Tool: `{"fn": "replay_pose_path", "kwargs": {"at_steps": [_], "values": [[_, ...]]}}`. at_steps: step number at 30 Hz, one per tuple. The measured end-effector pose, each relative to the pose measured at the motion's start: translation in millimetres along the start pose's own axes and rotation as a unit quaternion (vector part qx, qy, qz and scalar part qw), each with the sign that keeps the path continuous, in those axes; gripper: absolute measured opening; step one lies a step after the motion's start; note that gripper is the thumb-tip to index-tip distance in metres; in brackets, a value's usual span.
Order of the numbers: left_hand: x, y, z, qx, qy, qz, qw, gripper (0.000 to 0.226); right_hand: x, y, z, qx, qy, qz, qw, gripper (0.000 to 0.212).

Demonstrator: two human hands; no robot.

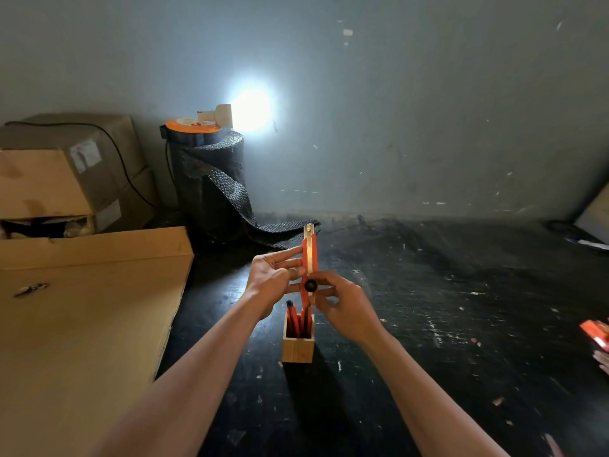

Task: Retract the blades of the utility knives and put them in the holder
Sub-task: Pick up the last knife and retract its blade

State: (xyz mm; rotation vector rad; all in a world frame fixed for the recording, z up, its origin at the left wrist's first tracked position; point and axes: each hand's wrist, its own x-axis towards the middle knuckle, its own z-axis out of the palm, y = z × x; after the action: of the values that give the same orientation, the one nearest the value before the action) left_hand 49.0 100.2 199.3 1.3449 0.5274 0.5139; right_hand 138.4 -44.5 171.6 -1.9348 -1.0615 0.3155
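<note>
I hold an orange utility knife upright above the dark table, its metal tip pointing away from me and a short bit of blade showing at the top. My left hand grips its body from the left. My right hand pinches the lower end, fingers at the black knob. Right below stands a small square wooden holder with several orange and black knives standing in it.
A large flat cardboard box lies at the left, with stacked cartons behind it. A black bubble-wrap roll with an orange cable reel and a bright lamp stands by the wall. An orange object sits at the right edge.
</note>
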Motion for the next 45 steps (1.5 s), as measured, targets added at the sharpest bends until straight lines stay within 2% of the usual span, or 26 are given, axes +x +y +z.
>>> {"fn": "replay_pose_path", "kwargs": {"at_steps": [5, 10, 15, 22, 27, 34, 40, 45], "values": [[-0.9, 6.5, 1.4, 0.002, -0.005, 0.010, 1.000, 0.046, 4.4, -6.5, 2.7, 0.010, 0.034, 0.018, 0.999, 0.017], [0.6, 8.8, -0.3, -0.006, -0.003, 0.016, 1.000, 0.045, 5.3, -12.4, 1.2, 0.006, 0.036, 0.003, 0.999, 0.030], [0.8, 12.2, 0.9, 0.000, -0.005, 0.018, 1.000, 0.046, 6.8, -13.8, -0.1, -0.006, 0.045, 0.008, 0.999, 0.017], [3.6, 10.1, 0.3, 0.001, -0.006, 0.025, 1.000, 0.046, 6.4, -12.7, -1.9, -0.011, 0.037, -0.011, 0.999, 0.027], [5.5, 8.6, 2.4, -0.001, -0.006, 0.023, 1.000, 0.046, 8.3, -11.4, -0.9, -0.011, 0.048, -0.002, 0.999, 0.018], [9.6, 3.5, 0.8, 0.003, -0.005, 0.026, 1.000, 0.045, 9.3, -6.1, -0.6, -0.011, 0.034, -0.009, 0.999, 0.029], [13.8, -5.8, -1.0, -0.001, 0.000, 0.017, 1.000, 0.047, 12.1, -0.9, 5.3, -0.004, 0.054, -0.001, 0.999, 0.017], [17.3, -20.1, -3.1, -0.004, 0.006, 0.006, 1.000, 0.049, 12.7, 7.2, 14.5, 0.012, 0.071, 0.018, 0.997, 0.019]]}}
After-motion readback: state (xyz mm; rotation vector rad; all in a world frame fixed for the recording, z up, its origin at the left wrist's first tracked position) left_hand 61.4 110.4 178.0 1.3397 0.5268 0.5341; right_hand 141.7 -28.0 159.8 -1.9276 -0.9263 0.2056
